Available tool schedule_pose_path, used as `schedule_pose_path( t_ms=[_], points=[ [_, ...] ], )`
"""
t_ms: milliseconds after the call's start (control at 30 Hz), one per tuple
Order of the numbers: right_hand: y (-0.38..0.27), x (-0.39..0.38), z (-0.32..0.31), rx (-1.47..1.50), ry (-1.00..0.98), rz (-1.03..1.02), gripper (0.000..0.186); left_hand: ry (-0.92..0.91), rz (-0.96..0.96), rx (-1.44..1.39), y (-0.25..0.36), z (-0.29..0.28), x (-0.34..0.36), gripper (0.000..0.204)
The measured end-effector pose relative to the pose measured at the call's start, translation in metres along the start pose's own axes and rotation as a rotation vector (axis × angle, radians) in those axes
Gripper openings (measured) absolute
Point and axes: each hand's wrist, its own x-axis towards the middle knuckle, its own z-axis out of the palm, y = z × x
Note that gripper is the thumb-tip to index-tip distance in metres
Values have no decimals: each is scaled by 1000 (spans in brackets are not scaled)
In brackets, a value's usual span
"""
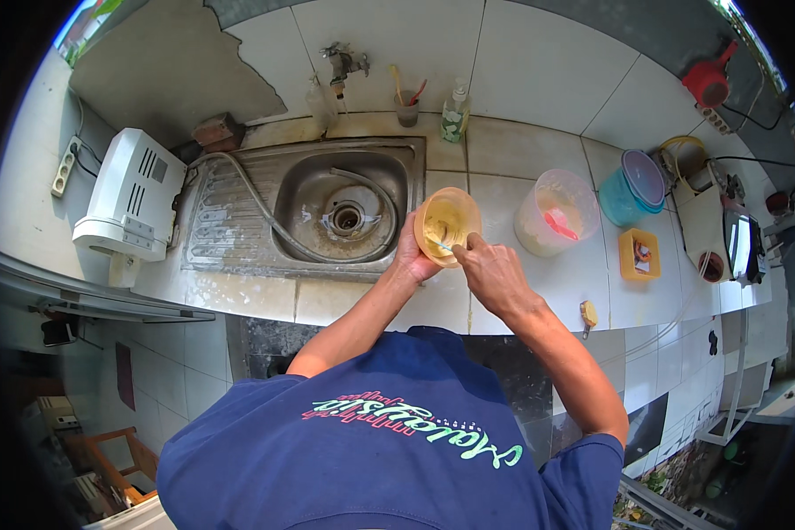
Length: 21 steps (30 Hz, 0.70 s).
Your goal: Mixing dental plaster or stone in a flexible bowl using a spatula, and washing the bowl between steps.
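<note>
My left hand (pixel 412 254) grips a pale orange plastic cup (pixel 470 210) from its left side, tilted so its mouth faces me. Smears of yellowish paste or batter coat the inside. The fingers of my right hand (pixel 495 276) are closed on a thin, light-coloured utensil (pixel 442 245) that reaches into the cup; its far end is too small to make out. Right of the cup stands a translucent pinkish tub (pixel 528 240) of pale powder, with a pink scoop (pixel 560 223) in it.
Left lies a steel sink (pixel 415 177) with a grey hose (pixel 258 205), under a tap (pixel 338 66). A white appliance (pixel 132 194) stands at far left. A soap bottle (pixel 455 115) is behind. Right are a teal lidded container (pixel 625 208) and a yellow square container (pixel 629 265).
</note>
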Motion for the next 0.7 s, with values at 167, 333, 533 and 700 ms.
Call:
schedule_pose_path(
  t_ms=[167,333,533,700],
  points=[
    [18,16,-36,-72,43,-306,9,91,-50,163,3,13,-24,50],
    [39,36,-37,-138,18,-117,9,83,-116,57,19,-4,-22,43],
    [-16,-8,31,485,-142,319,24,43,114,109,18,-14,-20,53],
    [-22,3,14,423,81,220,17,10,154,69,6,-26,-9,55]
  ],
)
